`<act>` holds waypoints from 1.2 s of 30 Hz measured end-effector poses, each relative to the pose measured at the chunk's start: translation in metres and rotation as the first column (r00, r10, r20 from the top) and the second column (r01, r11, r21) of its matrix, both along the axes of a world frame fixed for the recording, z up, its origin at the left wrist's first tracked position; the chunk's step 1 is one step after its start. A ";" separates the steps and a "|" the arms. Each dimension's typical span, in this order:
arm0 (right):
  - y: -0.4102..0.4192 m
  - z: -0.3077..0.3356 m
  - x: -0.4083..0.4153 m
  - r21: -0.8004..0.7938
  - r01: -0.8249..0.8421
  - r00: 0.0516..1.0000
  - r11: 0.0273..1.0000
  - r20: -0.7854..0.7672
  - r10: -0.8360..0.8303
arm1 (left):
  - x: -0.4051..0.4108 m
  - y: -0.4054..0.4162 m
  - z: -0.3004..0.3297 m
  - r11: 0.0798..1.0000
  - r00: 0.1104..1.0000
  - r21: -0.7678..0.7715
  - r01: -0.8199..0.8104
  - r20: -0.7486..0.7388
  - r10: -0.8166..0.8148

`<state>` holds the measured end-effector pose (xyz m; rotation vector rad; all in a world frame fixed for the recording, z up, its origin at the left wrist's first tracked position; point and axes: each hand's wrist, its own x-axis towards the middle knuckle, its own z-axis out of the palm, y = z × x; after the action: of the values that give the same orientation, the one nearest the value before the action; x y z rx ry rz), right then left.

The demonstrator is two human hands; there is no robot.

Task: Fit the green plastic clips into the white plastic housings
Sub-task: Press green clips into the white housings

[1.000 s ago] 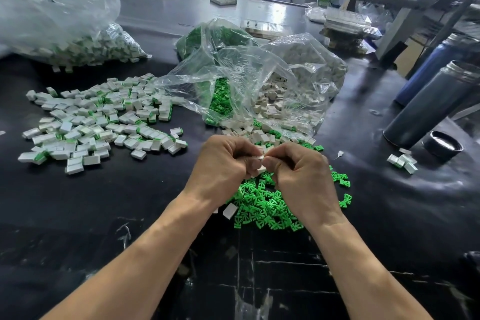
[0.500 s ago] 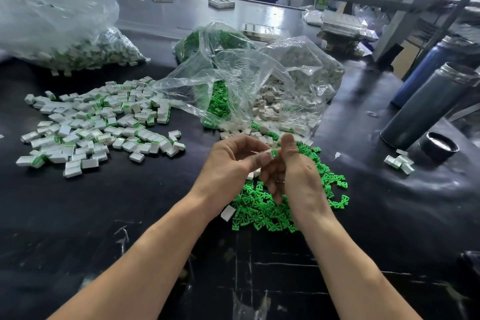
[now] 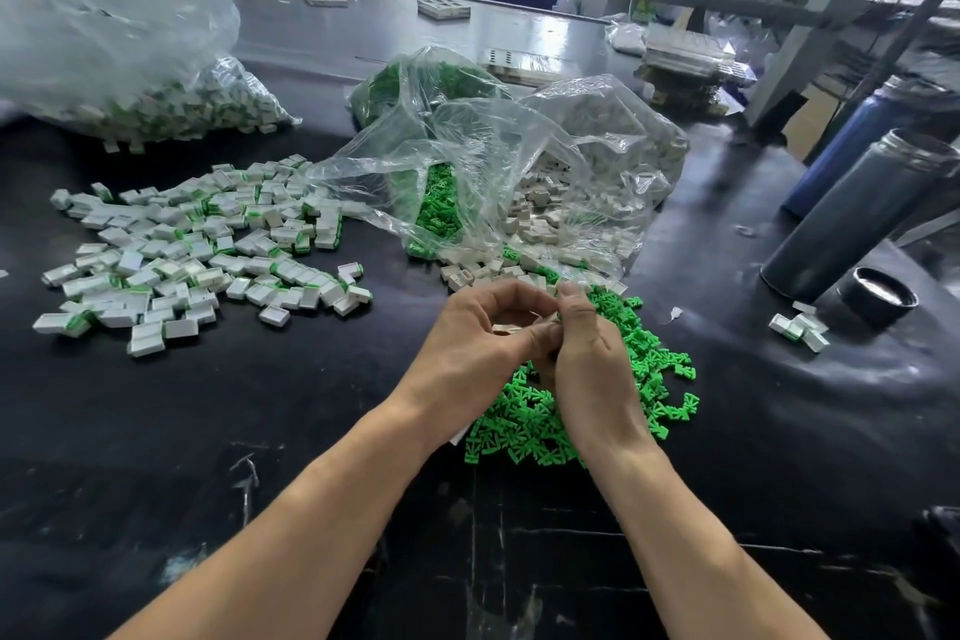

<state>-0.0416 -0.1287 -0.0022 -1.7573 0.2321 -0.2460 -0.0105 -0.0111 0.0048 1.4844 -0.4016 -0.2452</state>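
Left hand point(image 3: 470, 343) grip unchanged on white housing point(image 3: 506, 327); right hand point(image 3: 589, 353) turned, pinching it.

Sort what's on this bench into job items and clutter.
Job: left hand and right hand holding a white housing; loose green clips; finished pile; clear bag of parts.
Clutter: two flasks; black cap.

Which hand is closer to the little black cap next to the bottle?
The right hand. It sits over the green clips, with bare table between it and the black cap off to its right. The left hand is on the far side of the right hand.
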 end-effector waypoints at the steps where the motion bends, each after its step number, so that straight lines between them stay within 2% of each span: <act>1: 0.000 -0.001 0.000 -0.055 0.034 0.999 0.998 0.009 -0.034 | 0.000 0.000 0.000 1.000 1.000 0.001 0.000 -0.002 0.000; 6: 0.003 -0.001 0.003 -0.170 0.141 0.990 0.975 0.041 -0.136 | -0.001 -0.001 -0.002 0.999 0.999 0.039 -0.034 0.019 0.034; 11: 0.003 -0.001 0.006 -0.263 0.188 0.982 0.946 0.038 -0.185 | -0.001 -0.002 -0.002 0.999 0.999 0.013 -0.050 -0.017 0.051; 16: 0.004 0.001 0.007 -0.313 0.206 0.979 0.927 0.053 -0.199 | -0.001 -0.002 0.000 0.999 0.998 -0.023 -0.049 -0.047 0.047; 26: 0.004 -0.001 0.009 -0.343 0.208 0.978 0.916 0.052 -0.203 | 0.000 -0.001 -0.002 0.998 0.998 0.003 -0.062 -0.031 0.062; 29: 0.004 -0.002 0.008 -0.311 0.199 0.980 0.929 0.064 -0.188 | 0.001 0.000 -0.003 0.998 0.998 0.018 -0.062 -0.016 0.062; 34: 0.004 -0.005 0.007 -0.107 0.086 0.996 0.990 0.034 -0.083 | 0.005 0.005 -0.002 0.995 0.996 0.046 -0.092 0.012 0.092; 36: 0.003 -0.007 0.006 -0.103 0.095 0.995 0.990 0.039 -0.092 | 0.008 0.007 -0.001 0.990 0.991 0.038 -0.135 0.003 0.135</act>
<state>-0.0357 -0.1262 -0.0092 -1.8468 0.2818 -0.3610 -0.0028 -0.0042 0.0037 1.5420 -0.2960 -0.1456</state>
